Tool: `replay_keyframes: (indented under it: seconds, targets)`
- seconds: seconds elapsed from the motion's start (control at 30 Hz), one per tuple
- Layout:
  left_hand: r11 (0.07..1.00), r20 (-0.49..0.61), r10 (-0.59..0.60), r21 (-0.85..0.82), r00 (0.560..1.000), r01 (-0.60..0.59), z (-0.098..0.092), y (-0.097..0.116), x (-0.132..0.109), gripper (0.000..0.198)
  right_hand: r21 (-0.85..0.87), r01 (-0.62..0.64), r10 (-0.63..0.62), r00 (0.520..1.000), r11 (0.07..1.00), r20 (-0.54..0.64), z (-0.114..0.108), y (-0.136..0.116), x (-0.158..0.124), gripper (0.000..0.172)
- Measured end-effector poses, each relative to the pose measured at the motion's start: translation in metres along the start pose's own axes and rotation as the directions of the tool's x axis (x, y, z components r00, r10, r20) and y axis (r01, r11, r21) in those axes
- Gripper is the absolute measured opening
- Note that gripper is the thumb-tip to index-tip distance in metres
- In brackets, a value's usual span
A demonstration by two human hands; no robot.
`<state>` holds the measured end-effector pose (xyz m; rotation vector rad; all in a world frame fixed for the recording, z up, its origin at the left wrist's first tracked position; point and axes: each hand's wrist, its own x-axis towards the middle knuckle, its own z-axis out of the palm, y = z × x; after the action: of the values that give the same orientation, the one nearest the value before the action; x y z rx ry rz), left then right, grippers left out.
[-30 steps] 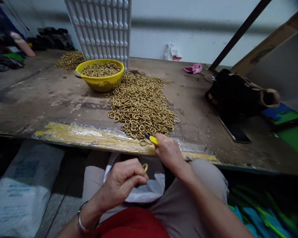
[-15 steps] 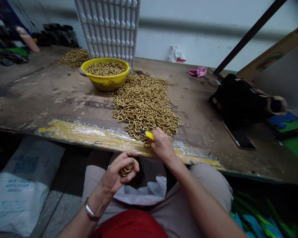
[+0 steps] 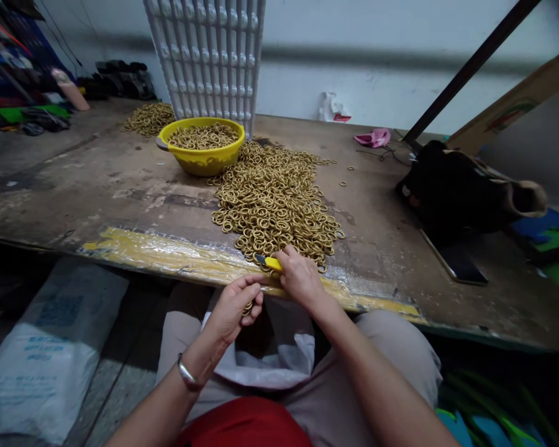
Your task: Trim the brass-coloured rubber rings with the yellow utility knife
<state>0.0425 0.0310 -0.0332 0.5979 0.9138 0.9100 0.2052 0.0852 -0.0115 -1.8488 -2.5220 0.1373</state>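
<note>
My left hand (image 3: 239,305) is closed around several brass-coloured rings (image 3: 247,308), above the open white bag (image 3: 279,366) in my lap. Its fingertips reach up to the table's taped front edge, close to my right hand. My right hand (image 3: 299,276) grips a yellow-handled utility knife (image 3: 273,263), whose dark blade points left. It rests at the near end of a spread pile of brass-coloured rings (image 3: 279,205). Whether its fingers also pinch a ring is hidden.
A yellow basin (image 3: 205,162) full of rings stands behind the pile, before a grey ribbed panel (image 3: 209,62). A smaller ring heap (image 3: 149,118) lies at its left. To the right are a phone (image 3: 454,257), a black cloth item (image 3: 456,192) and a pink cloth (image 3: 373,138).
My left hand has risen and moved right, its fingers closing further over the rings, so it is now next to my right hand. The knife has shifted slightly left and down.
</note>
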Motion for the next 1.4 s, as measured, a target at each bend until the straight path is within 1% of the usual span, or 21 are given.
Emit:
replay_keyframes:
  seconds: [0.1,0.2,0.27,0.3,0.33,0.37,0.43,0.5,0.6,0.67,0.77,0.93,1.0,1.03,1.07,1.1,1.17,1.2,1.23,1.3,1.4]
  targets:
    - [0.998,-0.008,0.033,0.048,0.999,-0.033,0.001,0.001,0.004,0.045,0.004,-0.007,0.007,1.0,1.0,0.003,0.002,-0.001,0.002,0.021]
    - [0.998,0.016,0.019,0.065,1.0,-0.02,0.002,0.003,0.007,0.043,0.047,-0.019,0.022,0.998,0.999,-0.054,0.001,0.001,0.002,0.02]
    - [0.995,-0.023,0.05,0.091,0.999,-0.047,0.002,0.004,0.007,0.042,0.162,-0.003,0.024,0.992,0.987,-0.126,-0.002,0.004,0.0,0.017]
    - [0.992,-0.05,0.078,0.108,0.996,-0.072,0.002,0.006,0.006,0.043,0.259,0.028,0.016,0.986,0.965,-0.163,-0.004,0.006,-0.001,0.015]
    - [0.987,-0.071,0.109,0.122,0.991,-0.1,0.002,0.007,0.005,0.044,0.376,0.073,0.0,0.982,0.924,-0.191,-0.006,0.008,-0.003,0.013]
    - [0.984,-0.077,0.135,0.127,0.988,-0.125,0.001,0.009,0.004,0.045,0.497,0.122,-0.022,0.979,0.859,-0.202,-0.009,0.01,-0.006,0.014]
    - [0.984,-0.038,0.149,0.1,0.988,-0.144,0.002,0.012,0.002,0.045,0.704,0.177,-0.071,0.982,0.688,-0.178,-0.013,0.011,-0.011,0.019]
    - [0.992,0.027,0.121,0.039,0.992,-0.122,0.003,0.014,-0.001,0.04,0.829,0.159,-0.113,0.987,0.536,-0.116,-0.015,0.009,-0.016,0.02]
    - [0.997,0.113,0.073,-0.035,0.991,-0.069,0.005,0.014,-0.004,0.035,0.915,0.107,-0.135,0.989,0.388,-0.058,-0.019,0.004,-0.023,0.021]
    - [0.997,0.149,0.053,-0.06,0.987,-0.045,0.006,0.013,-0.006,0.033,0.943,0.084,-0.148,0.988,0.322,-0.037,-0.021,0.001,-0.025,0.023]
    - [0.998,0.168,0.04,-0.062,0.985,-0.03,0.007,0.013,-0.009,0.031,0.965,0.074,-0.175,0.984,0.254,-0.029,-0.024,-0.001,-0.028,0.026]
    - [0.996,0.161,0.077,0.021,0.984,-0.081,0.009,0.015,-0.014,0.025,0.98,0.05,-0.208,0.978,0.194,-0.008,-0.025,-0.004,-0.029,0.029]
    - [0.995,0.137,0.081,0.043,0.987,-0.087,0.009,0.015,-0.016,0.024,0.975,0.049,-0.211,0.977,0.215,-0.003,-0.024,-0.005,-0.03,0.029]
    - [0.995,0.122,0.08,0.057,0.989,-0.087,0.009,0.015,-0.017,0.025,0.965,0.075,-0.202,0.979,0.251,-0.023,-0.022,-0.005,-0.03,0.028]
    - [0.993,0.105,0.08,0.073,0.991,-0.088,0.009,0.015,-0.017,0.026,0.944,0.116,-0.184,0.981,0.31,-0.06,-0.02,-0.005,-0.031,0.027]
    - [0.992,0.086,0.085,0.09,0.993,-0.093,0.009,0.014,-0.018,0.027,0.906,0.169,-0.165,0.98,0.389,-0.112,-0.018,-0.004,-0.032,0.024]
    - [0.983,0.044,0.117,0.134,0.992,-0.122,0.007,0.014,-0.019,0.028,0.776,0.266,-0.149,0.964,0.572,-0.221,-0.013,-0.004,-0.035,0.014]
    - [0.976,0.026,0.139,0.165,0.99,-0.141,0.006,0.014,-0.02,0.029,0.697,0.292,-0.159,0.955,0.655,-0.251,-0.01,-0.005,-0.037,0.011]
    - [0.967,0.01,0.163,0.199,0.987,-0.161,0.005,0.014,-0.021,0.03,0.616,0.302,-0.174,0.95,0.727,-0.26,-0.008,-0.005,-0.039,0.013]
    - [0.942,-0.014,0.21,0.27,0.978,-0.198,0.003,0.014,-0.022,0.032,0.465,0.288,-0.2,0.952,0.837,-0.231,-0.006,-0.008,-0.043,0.023]
    - [0.903,-0.027,0.258,0.362,0.966,-0.232,0.001,0.016,-0.025,0.033,0.291,0.241,-0.2,0.966,0.926,-0.161,-0.006,-0.012,-0.047,0.023]
